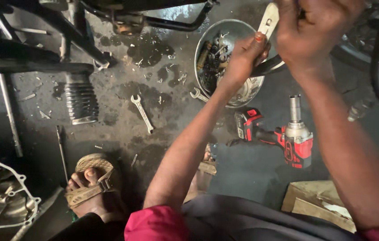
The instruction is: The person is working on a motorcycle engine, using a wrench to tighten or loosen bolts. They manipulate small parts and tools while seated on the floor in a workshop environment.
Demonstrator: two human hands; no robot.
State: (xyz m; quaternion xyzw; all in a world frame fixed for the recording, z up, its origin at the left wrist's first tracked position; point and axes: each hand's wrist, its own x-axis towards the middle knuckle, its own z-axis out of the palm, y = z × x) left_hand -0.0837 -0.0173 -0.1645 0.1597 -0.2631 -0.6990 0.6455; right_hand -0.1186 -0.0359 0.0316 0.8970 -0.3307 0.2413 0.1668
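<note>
Oily floor (122, 89); hands (283, 44) grip wrench (269, 20) over bowl (207, 40).

Left hand (245, 56) is closed around a dark bar (267, 67) just over the rim of a metal bowl (225, 31) of bolts and small parts. Right hand (316, 29) is clenched above it, a pale wrench (269, 20) beside its knuckles — grip hidden. On the oily floor (122, 85): a red impact driver (283, 136), two spanners (143, 113) — well apart — and a sandalled foot (89, 187).
</note>
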